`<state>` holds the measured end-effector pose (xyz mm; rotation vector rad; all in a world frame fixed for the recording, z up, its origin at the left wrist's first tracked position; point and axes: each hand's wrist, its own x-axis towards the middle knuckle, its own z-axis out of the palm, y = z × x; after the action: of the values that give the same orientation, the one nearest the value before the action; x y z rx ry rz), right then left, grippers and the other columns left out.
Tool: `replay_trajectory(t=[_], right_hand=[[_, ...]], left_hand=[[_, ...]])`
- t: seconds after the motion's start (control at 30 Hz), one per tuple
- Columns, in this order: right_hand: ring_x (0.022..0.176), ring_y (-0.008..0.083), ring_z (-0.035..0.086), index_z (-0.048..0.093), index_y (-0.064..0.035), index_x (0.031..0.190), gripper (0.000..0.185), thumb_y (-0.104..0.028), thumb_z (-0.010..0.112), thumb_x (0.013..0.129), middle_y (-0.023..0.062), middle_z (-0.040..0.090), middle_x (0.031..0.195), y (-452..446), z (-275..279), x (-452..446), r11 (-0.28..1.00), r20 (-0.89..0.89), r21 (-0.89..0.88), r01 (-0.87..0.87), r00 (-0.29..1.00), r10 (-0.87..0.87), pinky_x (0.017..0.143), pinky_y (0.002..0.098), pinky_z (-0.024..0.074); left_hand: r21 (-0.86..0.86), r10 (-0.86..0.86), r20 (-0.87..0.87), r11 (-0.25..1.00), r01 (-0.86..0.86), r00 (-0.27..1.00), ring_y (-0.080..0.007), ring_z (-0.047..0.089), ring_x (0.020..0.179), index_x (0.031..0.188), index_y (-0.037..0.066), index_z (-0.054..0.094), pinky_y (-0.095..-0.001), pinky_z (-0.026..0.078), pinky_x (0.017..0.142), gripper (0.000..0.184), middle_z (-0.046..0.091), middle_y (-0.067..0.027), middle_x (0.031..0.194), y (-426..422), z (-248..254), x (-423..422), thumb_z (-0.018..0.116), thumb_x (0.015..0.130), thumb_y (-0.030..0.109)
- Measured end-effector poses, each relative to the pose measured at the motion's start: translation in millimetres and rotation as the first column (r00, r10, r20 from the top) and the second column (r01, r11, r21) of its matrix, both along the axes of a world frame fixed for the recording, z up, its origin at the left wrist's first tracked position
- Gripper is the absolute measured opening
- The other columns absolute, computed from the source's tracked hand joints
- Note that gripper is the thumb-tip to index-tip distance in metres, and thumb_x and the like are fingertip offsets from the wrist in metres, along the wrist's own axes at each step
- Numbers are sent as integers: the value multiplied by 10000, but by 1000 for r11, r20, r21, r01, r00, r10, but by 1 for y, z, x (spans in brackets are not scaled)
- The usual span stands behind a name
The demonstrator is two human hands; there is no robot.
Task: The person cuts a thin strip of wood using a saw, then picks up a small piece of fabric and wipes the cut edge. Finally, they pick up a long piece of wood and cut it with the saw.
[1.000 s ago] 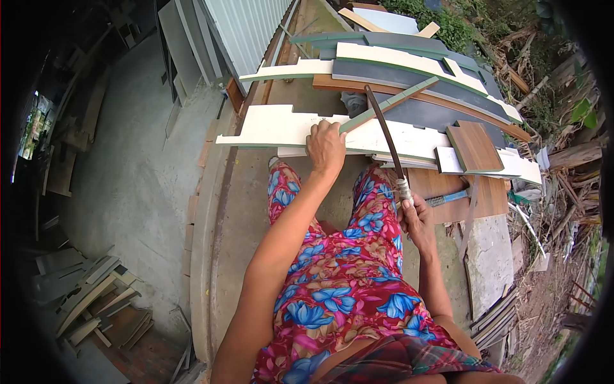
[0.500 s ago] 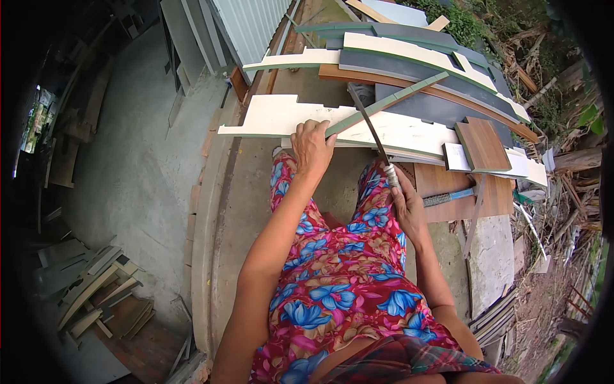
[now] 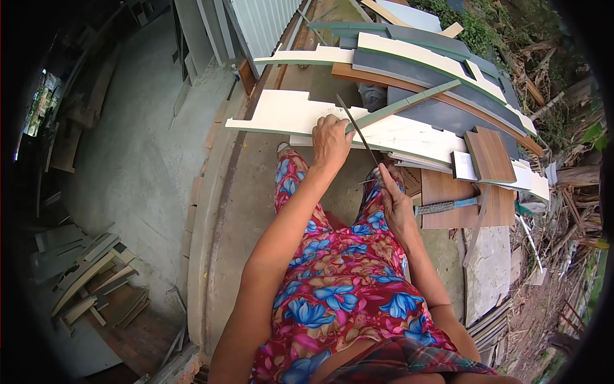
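My left hand (image 3: 330, 142) is closed on the near end of a narrow green-edged strip (image 3: 409, 101), pressing it over a long white board (image 3: 281, 110). The strip slants up to the right across the boards. A thin dark saw blade (image 3: 358, 130) crosses the strip just right of those fingers. Its handle is wrapped in my right hand (image 3: 395, 203) above my right knee, mostly hidden by the fingers. The white board lies crosswise in front of my knees.
A hammer (image 3: 448, 205) with a blue and grey handle lies on a brown board (image 3: 435, 185) at the right. Dark and white boards (image 3: 409, 67) are stacked beyond. A brown block (image 3: 489, 155) rests on the white board's right part. Scrap pieces (image 3: 96, 275) lie lower left.
The saw has slid along its length, its handle drawn nearer and then leftward across the strip. My left hand has shifted slightly with the strip, and the view has moved a little.
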<state>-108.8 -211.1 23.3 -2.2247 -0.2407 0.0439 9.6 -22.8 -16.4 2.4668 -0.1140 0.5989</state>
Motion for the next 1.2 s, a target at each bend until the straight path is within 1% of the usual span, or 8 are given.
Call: replay_trajectory(t=[0.1,0.2,0.4,0.7,0.83,1.0,1.13,1.2], right_hand=[[850,344,673,410,-229,1501,566,-17,506,985,250,661,1080,-1,-5,-1,1000,55,-11,6,998,-6,819,341,514],[812,361,654,411,-219,1501,584,-5,520,968,239,662,991,-2,1,-4,999,-60,-44,26,998,-28,794,381,518],[731,378,624,395,-245,1511,648,24,528,936,219,587,815,-4,-8,-7,986,12,-166,-7,1000,9,712,462,488],[799,450,632,404,-257,1500,601,-30,476,948,261,605,838,31,-13,63,960,135,-277,-35,988,75,734,530,480],[786,460,629,400,-242,1502,592,-33,463,951,267,610,816,45,-20,84,976,168,-217,-32,983,70,735,535,486],[824,469,636,385,-241,1510,618,-17,481,942,297,632,891,23,-19,41,970,214,-241,-30,973,83,727,526,482],[891,462,639,366,-225,1521,655,21,494,928,299,640,984,-12,-17,-21,982,36,-185,-33,999,40,746,507,485],[914,459,636,367,-215,1521,663,38,495,922,292,639,1012,-19,-12,-40,987,76,-162,-25,996,38,756,498,486]], left_hand=[[14,-15,-22,1000,15,1000,-312,584,978,958,34,724,-453,453,836,240,638,-113,956,1,2,-3,785,773,173],[29,1,-38,1000,0,999,-315,583,982,948,29,722,-457,448,833,221,636,-120,953,-2,5,-1,776,784,168],[34,11,-59,999,-9,998,-323,581,980,939,15,715,-460,448,831,206,627,-131,947,-6,4,-1,761,796,156],[38,-37,-28,999,38,999,-334,585,953,920,14,706,-458,464,807,191,619,-140,931,-2,0,1,756,787,142],[41,-29,-4,999,30,1000,-341,591,945,912,16,708,-464,474,795,188,623,-144,929,0,-1,2,758,778,138],[22,-38,-30,999,38,999,-337,593,948,928,19,717,-464,477,798,205,625,-141,930,-1,0,0,763,776,149],[1,-28,27,1000,28,999,-360,597,901,899,10,711,-466,489,778,193,626,-157,896,-3,2,0,776,750,115],[-12,-21,58,1000,22,998,-374,600,874,879,5,706,-465,497,766,188,627,-166,878,-3,2,-1,783,734,96]])
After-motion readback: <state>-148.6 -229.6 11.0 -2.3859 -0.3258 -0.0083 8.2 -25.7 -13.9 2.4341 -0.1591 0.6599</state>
